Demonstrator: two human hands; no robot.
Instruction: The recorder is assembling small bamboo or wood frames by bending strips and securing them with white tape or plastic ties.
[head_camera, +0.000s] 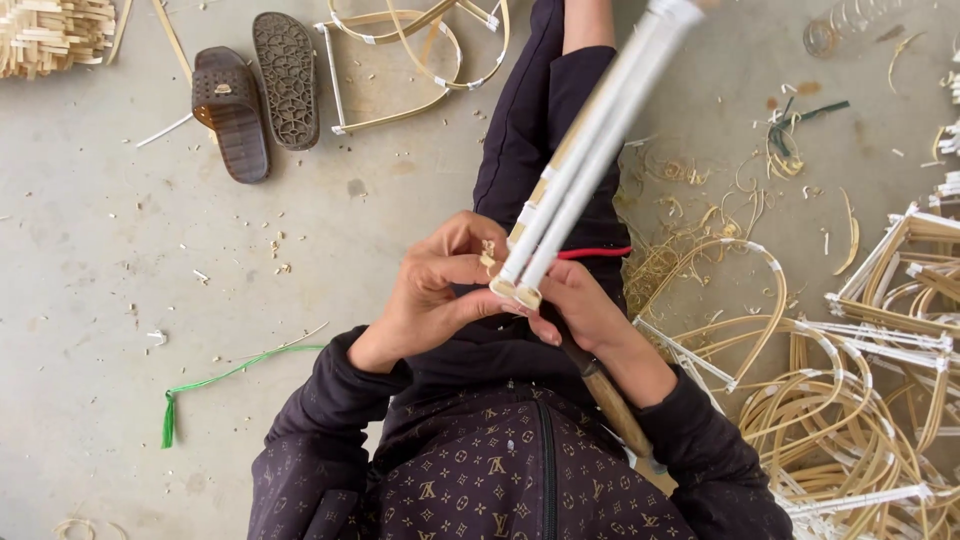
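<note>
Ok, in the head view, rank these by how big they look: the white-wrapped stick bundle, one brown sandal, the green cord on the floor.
1. White-wrapped stick bundle, longest, though held near the camera, which enlarges it.
2. Green cord and upright brown sandal: unsure. The cord stretches farther but is very thin; the sandal covers more area.

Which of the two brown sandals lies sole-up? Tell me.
The right sandal, nearer the bent cane frame: its patterned tread faces up. The left sandal beside it shows its strap and footbed instead.
</note>
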